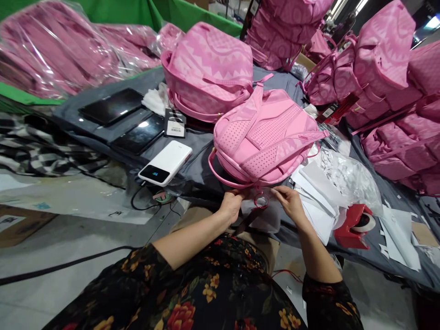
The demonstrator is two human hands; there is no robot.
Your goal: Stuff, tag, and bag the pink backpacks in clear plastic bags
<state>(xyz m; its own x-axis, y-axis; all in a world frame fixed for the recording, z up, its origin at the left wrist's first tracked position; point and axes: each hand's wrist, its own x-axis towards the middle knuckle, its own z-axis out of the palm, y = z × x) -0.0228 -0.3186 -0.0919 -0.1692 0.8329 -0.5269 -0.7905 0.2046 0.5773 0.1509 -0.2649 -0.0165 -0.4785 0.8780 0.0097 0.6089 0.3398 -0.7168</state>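
Note:
A pink backpack point(264, 133) lies at the table's front edge with its padded back and shoulder straps facing up. Just below it hangs a translucent plastic sheet point(270, 220), held between my two hands. My left hand point(231, 206) is closed at the sheet's upper left side, its fingertips partly hidden near the backpack. At the upper right corner, my right hand point(289, 201) pinches the sheet between thumb and fingers. A thin pink-red loop point(261, 200) shows in front of the sheet, and a dark strip hangs below it.
Another pink backpack point(213, 68) stands behind. On the left are a white power bank point(167, 162), a black tag point(175, 123) and dark glossy panels point(113, 106). White papers point(314, 206), crumpled plastic point(350, 178) and a red tape dispenser point(354, 227) lie right, before stacked backpacks point(405, 146).

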